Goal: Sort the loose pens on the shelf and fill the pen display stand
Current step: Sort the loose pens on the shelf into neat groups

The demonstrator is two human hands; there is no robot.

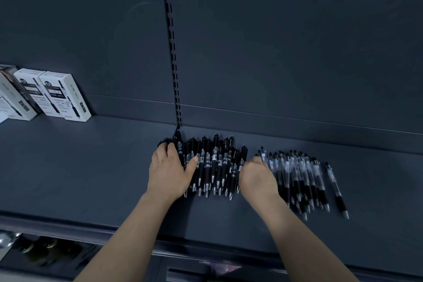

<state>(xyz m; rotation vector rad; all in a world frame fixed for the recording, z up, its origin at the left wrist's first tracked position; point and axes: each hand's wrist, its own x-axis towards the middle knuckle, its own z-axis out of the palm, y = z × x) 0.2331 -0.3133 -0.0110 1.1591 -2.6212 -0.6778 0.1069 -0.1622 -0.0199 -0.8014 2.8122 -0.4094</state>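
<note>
Two groups of pens lie on the dark shelf [91,167]. A pile of several black pens [215,165] sits in the middle. To its right lies a row of several clear-barrelled pens [297,178] with black grips, and one single clear pen [336,188] lies apart at the far right. My left hand [169,171] curls around the left side of the black pile, thumb across the pens. My right hand [258,176] sits between the two groups, fingers curled down at the right edge of the black pile; what it holds is hidden. No display stand is in view.
White pen boxes [61,96] stand at the back left of the shelf. A slotted upright [174,64] runs down the back panel to the shelf. Below the shelf's front edge [137,233], a lower level holds dim items.
</note>
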